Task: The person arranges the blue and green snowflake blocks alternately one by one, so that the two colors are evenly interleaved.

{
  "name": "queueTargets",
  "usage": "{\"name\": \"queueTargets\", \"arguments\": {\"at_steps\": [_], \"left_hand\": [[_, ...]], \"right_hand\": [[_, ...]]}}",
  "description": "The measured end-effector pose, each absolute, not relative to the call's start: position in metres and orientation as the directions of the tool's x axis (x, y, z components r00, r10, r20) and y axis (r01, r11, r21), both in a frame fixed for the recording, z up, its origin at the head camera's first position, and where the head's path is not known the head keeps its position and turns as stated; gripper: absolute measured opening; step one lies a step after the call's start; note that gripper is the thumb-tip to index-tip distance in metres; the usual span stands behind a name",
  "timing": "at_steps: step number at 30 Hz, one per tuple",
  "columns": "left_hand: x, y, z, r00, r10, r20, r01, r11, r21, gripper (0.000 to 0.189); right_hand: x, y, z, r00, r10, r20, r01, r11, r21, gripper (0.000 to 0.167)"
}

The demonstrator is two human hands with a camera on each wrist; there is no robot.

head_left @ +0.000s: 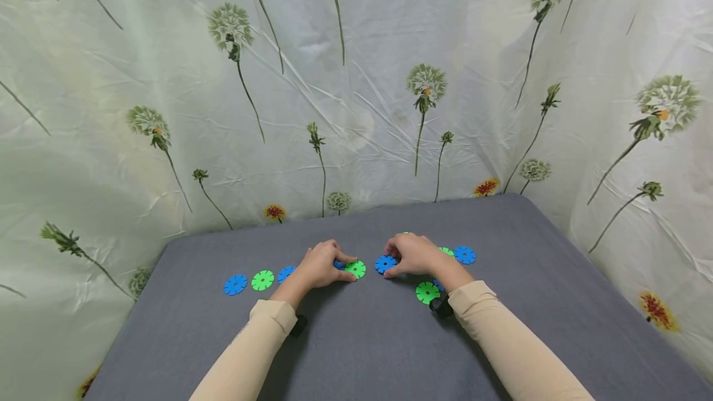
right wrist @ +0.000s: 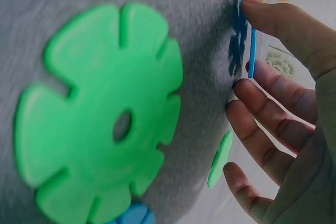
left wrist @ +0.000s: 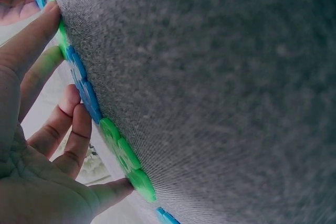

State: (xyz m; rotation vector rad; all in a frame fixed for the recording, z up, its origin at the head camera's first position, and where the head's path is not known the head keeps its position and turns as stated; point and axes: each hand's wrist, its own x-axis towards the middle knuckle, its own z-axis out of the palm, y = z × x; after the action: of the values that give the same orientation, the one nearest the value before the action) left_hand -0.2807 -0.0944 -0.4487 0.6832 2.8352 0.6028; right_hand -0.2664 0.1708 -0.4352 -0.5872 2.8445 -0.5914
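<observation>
Left of the table's middle, my left hand [head_left: 320, 265] holds a green notched plastic disc [head_left: 357, 270] by its edges, thumb and forefinger on opposite sides. Partly hidden under that hand is a blue disc [head_left: 338, 263]. Across a small gap to the right, a blue notched disc [head_left: 385, 264] is pinched between the thumb and fingers of my right hand [head_left: 416, 256]. In the right wrist view this blue disc [right wrist: 252, 51] is slightly off the cloth, its shadow beside it. The left wrist view shows a green disc [left wrist: 125, 156] near the left hand's little finger.
Leftward in the row lie a blue disc [head_left: 236, 284], a green disc [head_left: 262, 280] and another blue disc [head_left: 286, 273]. Around the right wrist are a green disc [head_left: 427, 293] and a blue disc [head_left: 465, 255]. A grey cloth [head_left: 356, 351] covers the table; a flowered curtain [head_left: 367, 116] hangs behind.
</observation>
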Motion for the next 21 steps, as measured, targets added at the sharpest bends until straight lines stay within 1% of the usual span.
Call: {"name": "queueTargets", "arguments": {"at_steps": [13,21], "left_hand": [[-0.281,-0.095,-0.449,-0.878,0.475,-0.055,0.408,0.804,0.432,0.045],[-0.282,-0.095,-0.450,-0.877,0.477,-0.056,0.408,0.801,0.438,0.045]], "right_hand": [[-0.267,0.156,-0.439,-0.906,-0.420,-0.048,-0.379,0.858,-0.348,0.044],[-0.266,0.154,-0.440,-0.910,-0.411,-0.049,-0.369,0.860,-0.353,0.043]]}}
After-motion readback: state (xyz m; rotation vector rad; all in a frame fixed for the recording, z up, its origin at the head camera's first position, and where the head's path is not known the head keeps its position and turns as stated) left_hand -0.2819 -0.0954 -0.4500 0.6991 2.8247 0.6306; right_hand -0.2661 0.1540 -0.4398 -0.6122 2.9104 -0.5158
